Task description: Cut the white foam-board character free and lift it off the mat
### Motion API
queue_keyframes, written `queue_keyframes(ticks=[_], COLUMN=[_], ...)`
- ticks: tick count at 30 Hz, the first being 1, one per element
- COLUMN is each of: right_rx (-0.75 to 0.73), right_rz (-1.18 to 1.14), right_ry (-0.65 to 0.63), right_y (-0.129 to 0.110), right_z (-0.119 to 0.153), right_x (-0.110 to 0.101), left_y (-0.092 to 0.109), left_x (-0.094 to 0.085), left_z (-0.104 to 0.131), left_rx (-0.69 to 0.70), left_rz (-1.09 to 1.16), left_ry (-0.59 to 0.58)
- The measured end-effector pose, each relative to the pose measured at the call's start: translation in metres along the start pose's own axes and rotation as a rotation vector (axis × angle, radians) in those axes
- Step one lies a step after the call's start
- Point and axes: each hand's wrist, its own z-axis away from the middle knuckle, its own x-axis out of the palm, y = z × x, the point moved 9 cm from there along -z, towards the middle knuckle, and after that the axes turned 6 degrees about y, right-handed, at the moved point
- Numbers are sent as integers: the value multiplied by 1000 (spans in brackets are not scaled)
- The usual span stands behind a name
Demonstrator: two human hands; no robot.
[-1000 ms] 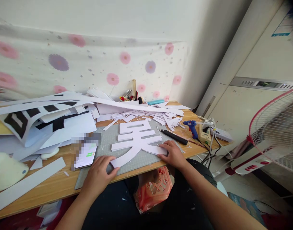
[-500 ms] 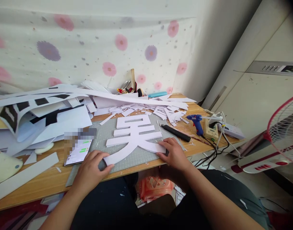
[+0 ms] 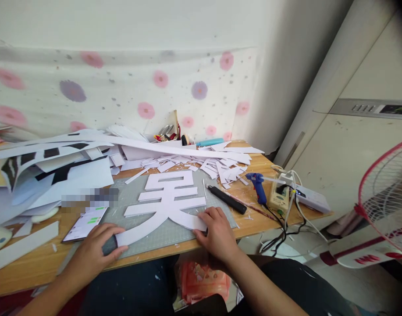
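Observation:
A white foam-board character [image 3: 166, 204] lies on the grey cutting mat [image 3: 148, 245]. My left hand [image 3: 104, 248] is at the tip of its lower left stroke, thumb and fingers on either side of the end. With my right hand [image 3: 215, 228] I grip the tip of the lower right stroke between thumb and fingers. A phone [image 3: 87, 221] with a lit screen lies left of the character. To the right rests a black cutter [image 3: 227, 199].
Cut scraps [image 3: 217, 166] and a long white strip [image 3: 174, 149] lie behind the mat. Paper sheets [image 3: 79, 177] are heaped at the left. A blue glue gun [image 3: 258, 188], a power strip [image 3: 279, 197] with cables and a fan [image 3: 388, 188] stand right.
The view has shifted, so the desk's objects appear lower and farther left. Both hands remain at the lower stroke ends of the character, which looks much the same on the mat.

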Motion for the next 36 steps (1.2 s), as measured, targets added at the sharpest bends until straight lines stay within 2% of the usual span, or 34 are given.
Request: queue_keyframes(ticks=[13,19,25,30,36], right_rx=[-37,-13,16,49,-25], right_rz=[22,7,-8,33,96], right_ry=[77,61,36,-59,-286], right_y=[12,20,23,21,6], right_z=[3,2,-2,-7,-22], right_x=[0,0,-2,0,2], left_y=[14,11,16,19,18], left_x=[5,10,14,17,23], left_z=[-6,-2,-5,-13,-25], left_rx=[-72,-87,-70,-68,-59], left_rz=[43,89,149,157,156], left_ry=[-107,-115,-177,-200,-298])
